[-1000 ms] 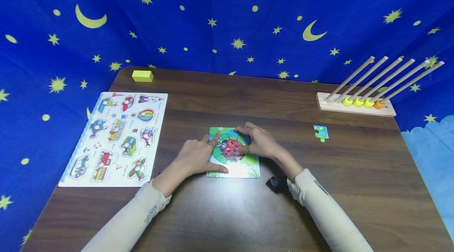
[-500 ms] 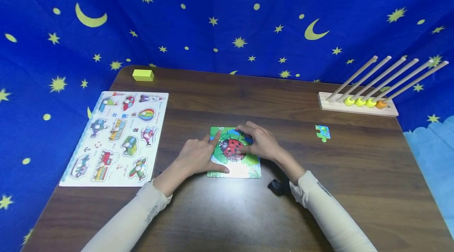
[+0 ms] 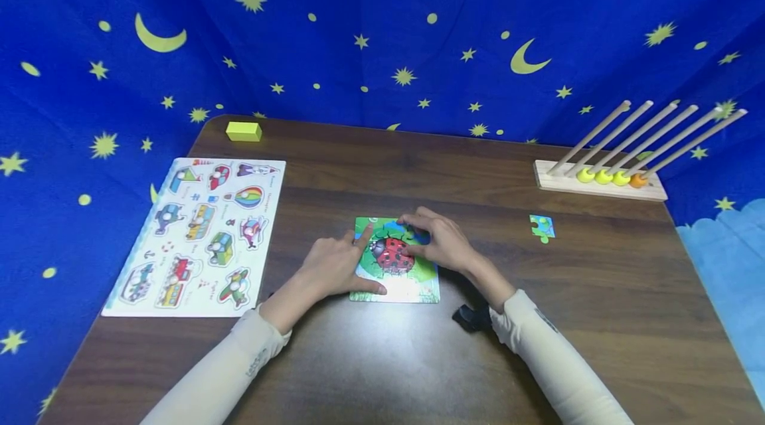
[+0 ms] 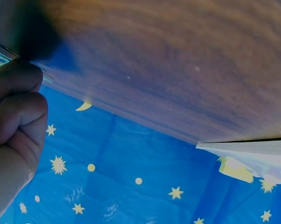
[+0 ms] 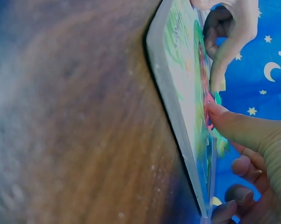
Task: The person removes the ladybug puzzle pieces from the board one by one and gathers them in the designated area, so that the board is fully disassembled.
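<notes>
A square ladybug jigsaw puzzle (image 3: pixel 394 289) lies on the table in the head view. My left hand (image 3: pixel 331 265) rests along its left side, index finger and thumb stretched over the board, the other fingers curled in the left wrist view. Over the upper right part, my right hand (image 3: pixel 445 242) pinches a puzzle piece (image 5: pixel 218 143) between thumb and fingers; its edge stands slightly above the board in the right wrist view. The fingers hide most of that piece. A loose blue and green puzzle piece (image 3: pixel 542 227) lies apart on the right.
A white peg puzzle board (image 3: pixel 209 242) with vehicle pictures lies at left. Behind it sits a yellow block (image 3: pixel 244 132). A wooden peg stand (image 3: pixel 600 186) with yellow and orange beads stands at back right. A starry blue curtain (image 3: pixel 335 33) hangs behind the table.
The head view shifts slightly. Both hands keep nearly the same place on the ladybug puzzle, and the loose piece at right stays put.
</notes>
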`<action>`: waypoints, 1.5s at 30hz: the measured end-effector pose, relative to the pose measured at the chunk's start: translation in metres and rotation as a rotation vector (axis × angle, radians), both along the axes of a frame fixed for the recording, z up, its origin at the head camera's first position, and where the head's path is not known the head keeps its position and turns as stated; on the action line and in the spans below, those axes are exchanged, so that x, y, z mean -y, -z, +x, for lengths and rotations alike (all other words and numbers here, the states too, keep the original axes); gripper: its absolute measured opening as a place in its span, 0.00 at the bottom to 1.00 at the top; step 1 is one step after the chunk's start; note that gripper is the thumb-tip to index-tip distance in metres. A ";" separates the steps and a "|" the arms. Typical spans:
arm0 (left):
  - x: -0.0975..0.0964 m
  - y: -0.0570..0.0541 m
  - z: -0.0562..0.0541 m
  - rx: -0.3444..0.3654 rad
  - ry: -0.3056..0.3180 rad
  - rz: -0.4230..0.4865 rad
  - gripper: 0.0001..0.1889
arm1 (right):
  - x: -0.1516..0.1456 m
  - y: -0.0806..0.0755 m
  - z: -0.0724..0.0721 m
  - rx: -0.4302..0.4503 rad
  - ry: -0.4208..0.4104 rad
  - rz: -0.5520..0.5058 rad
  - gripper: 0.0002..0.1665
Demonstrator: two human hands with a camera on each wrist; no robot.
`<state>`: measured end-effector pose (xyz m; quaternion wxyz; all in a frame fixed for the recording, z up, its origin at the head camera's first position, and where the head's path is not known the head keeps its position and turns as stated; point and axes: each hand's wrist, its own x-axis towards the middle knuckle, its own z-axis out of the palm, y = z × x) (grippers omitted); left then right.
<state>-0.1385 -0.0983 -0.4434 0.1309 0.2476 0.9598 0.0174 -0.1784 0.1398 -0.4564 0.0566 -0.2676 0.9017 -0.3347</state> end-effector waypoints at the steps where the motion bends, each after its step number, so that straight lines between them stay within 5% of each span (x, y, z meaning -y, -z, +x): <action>1: 0.000 0.000 0.000 0.002 -0.001 0.002 0.65 | 0.000 0.001 0.000 -0.003 -0.001 -0.005 0.31; 13: 0.001 0.002 0.000 -0.004 -0.002 0.007 0.64 | 0.002 0.002 0.001 -0.063 0.019 0.009 0.27; 28: 0.000 0.002 0.000 -0.010 -0.009 0.023 0.65 | -0.004 0.003 0.004 -0.008 0.072 0.090 0.33; 45: 0.001 0.001 -0.001 -0.011 0.010 0.022 0.64 | -0.004 0.008 0.007 -0.023 0.093 -0.071 0.30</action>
